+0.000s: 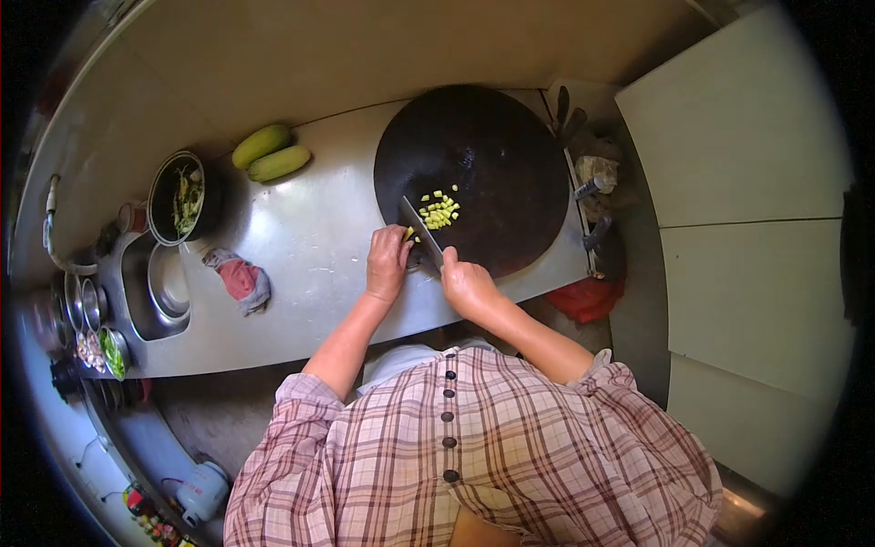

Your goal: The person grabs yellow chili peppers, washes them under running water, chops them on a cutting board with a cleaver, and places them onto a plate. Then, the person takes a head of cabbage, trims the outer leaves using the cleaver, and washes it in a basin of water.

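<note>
On the big round dark chopping board [510, 173] lies a small heap of diced green vegetable [441, 215]. My right hand [467, 284] is closed round the handle of a cleaver [421, 228], its blade slanting up and to the left beside the heap. Left of the blade, at the board's near edge, my left hand [388, 260] has its fingers bent and pressed on pieces of green vegetable [409, 234]. These look like cucumber strips, partly hidden by the fingers.
Two whole cucumbers [278, 162] lie at the back of the steel counter [319, 228]. To the left are a pot [157, 202] of scraps, a sink [137, 273] with a basin, and a crumpled cloth [242, 279]. Knives [592, 189] stand in a rack at the right.
</note>
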A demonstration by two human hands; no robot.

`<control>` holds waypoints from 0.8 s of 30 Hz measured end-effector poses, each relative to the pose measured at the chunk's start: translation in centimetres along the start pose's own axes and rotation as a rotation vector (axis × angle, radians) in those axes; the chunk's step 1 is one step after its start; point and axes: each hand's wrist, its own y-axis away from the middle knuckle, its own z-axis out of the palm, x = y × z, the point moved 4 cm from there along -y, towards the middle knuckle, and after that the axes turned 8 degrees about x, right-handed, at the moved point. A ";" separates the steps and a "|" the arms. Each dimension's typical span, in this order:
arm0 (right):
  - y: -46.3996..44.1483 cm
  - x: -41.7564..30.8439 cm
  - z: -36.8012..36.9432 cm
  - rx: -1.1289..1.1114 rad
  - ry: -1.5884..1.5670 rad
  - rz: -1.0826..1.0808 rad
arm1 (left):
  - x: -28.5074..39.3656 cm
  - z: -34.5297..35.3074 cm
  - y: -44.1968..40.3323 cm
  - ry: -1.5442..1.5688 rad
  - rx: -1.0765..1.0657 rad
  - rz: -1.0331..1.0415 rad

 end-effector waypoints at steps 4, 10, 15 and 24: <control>0.4 -0.1 0.1 -0.044 0.013 0.003 | 0.0 0.1 -0.2 -0.010 -0.002 0.004; 0.2 -0.3 0.4 -0.073 0.028 0.028 | -0.3 0.4 -0.1 -0.018 0.002 -0.009; -0.8 -0.8 1.0 -0.069 0.025 0.042 | -0.4 0.3 -0.4 -0.017 -0.003 -0.013; -3.2 1.3 1.9 0.124 -0.093 0.009 | 0.6 0.2 -0.3 -0.015 0.021 -0.013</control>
